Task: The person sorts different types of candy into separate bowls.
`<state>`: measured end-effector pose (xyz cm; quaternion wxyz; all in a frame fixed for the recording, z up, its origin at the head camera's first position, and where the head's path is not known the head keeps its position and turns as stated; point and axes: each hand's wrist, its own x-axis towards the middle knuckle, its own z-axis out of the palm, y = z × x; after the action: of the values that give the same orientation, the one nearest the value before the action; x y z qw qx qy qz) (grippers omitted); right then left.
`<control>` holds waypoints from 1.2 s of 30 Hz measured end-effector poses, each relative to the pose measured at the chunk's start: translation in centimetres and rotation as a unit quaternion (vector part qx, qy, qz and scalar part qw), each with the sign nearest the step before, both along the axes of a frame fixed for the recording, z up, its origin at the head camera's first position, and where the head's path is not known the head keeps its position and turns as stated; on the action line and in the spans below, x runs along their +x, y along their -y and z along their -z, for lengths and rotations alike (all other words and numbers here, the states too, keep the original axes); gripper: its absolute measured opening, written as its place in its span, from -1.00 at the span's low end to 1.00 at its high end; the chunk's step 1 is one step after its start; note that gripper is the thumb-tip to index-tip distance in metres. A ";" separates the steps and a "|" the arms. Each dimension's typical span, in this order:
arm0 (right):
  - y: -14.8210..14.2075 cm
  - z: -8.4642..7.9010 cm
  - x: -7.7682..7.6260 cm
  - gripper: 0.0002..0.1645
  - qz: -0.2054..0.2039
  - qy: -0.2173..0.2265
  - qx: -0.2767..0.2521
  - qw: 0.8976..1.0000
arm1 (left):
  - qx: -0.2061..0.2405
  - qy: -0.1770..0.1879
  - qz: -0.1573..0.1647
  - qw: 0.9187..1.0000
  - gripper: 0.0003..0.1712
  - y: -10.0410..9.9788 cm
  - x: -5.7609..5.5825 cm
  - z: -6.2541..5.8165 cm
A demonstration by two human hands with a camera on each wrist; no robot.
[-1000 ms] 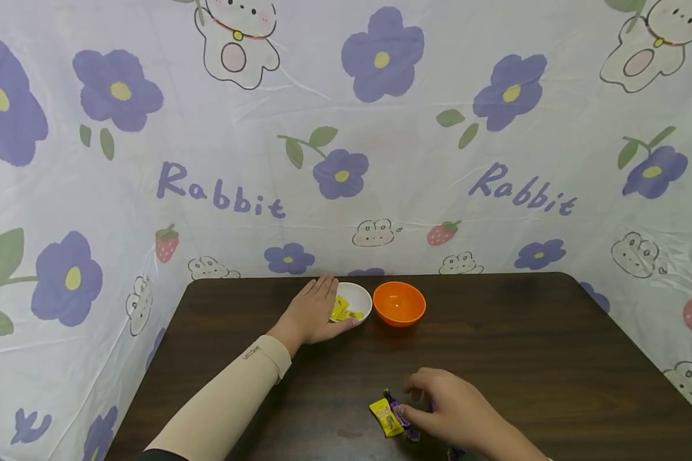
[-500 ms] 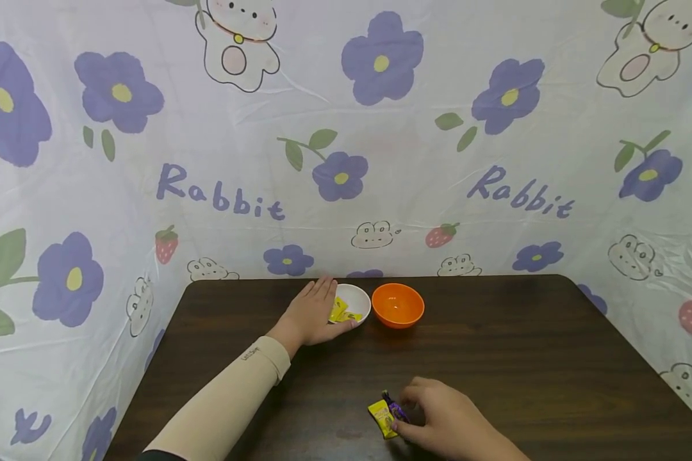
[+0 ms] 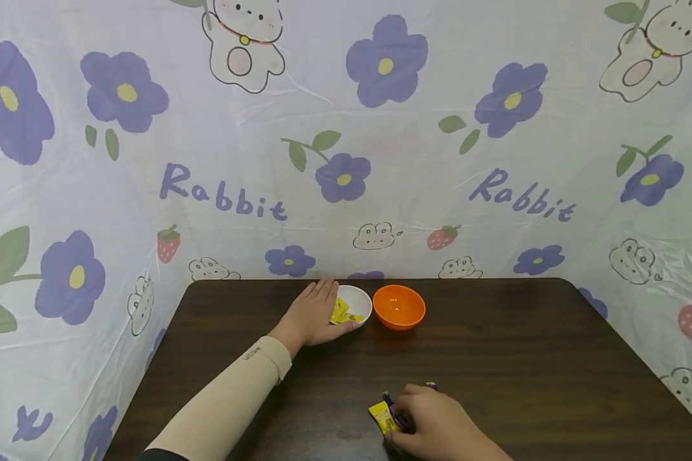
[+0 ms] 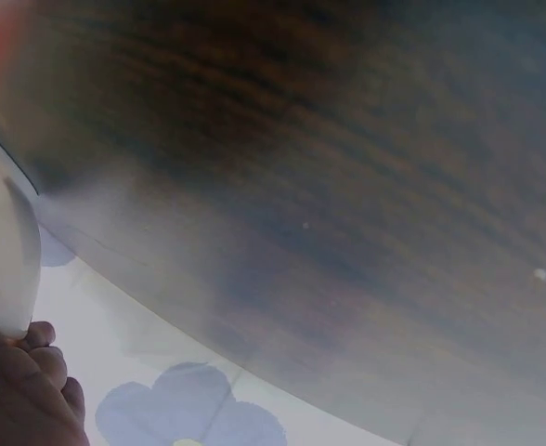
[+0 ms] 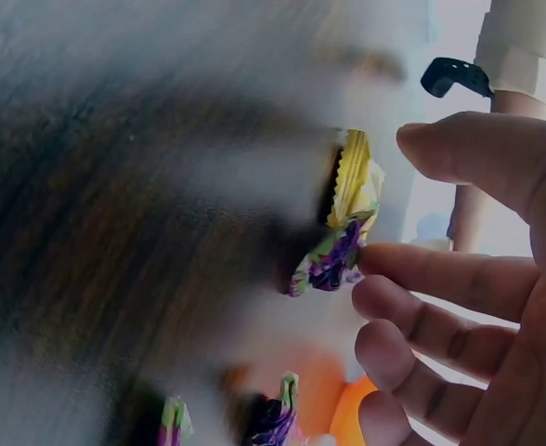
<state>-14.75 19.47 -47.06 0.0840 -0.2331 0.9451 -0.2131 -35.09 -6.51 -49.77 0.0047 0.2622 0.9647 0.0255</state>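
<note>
My left hand (image 3: 308, 314) rests on the side of the white bowl (image 3: 363, 299), fingers straight and thumb along its near rim. Yellow-wrapped candies (image 3: 352, 317) lie in that bowl. Close to the front of the table, my right hand (image 3: 435, 419) reaches down over loose candies. A yellow-wrapped candy (image 3: 383, 416) lies beside a purple-wrapped candy (image 5: 333, 260), which the index fingertip touches in the right wrist view. The thumb there stands apart from the yellow candy, leaving a gap to the index finger. Part of the purple candy is hidden by this hand in the head view.
An orange bowl (image 3: 399, 308) stands right of the white one, near the back edge of the dark wooden table (image 3: 525, 358). Another purple-wrapped candy (image 5: 275, 423) lies beyond the right hand. A patterned cloth (image 3: 409, 160) hangs behind the table.
My right hand has moved left and lower, its thumb and index finger closing in on the candies. A purple candy end now shows beyond its knuckles. The left hand keeps its place.
</note>
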 end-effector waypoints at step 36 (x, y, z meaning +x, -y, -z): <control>1.7 0.8 -1.0 -0.70 -0.030 -0.042 0.051 0.997 | 0.005 -0.009 0.002 1.000 0.29 0.1 0.3 -0.1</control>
<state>-15.76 17.74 -47.81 0.0627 -0.2655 0.9500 -0.1517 -34.81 -6.63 -49.63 -0.0050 0.2642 0.9640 0.0282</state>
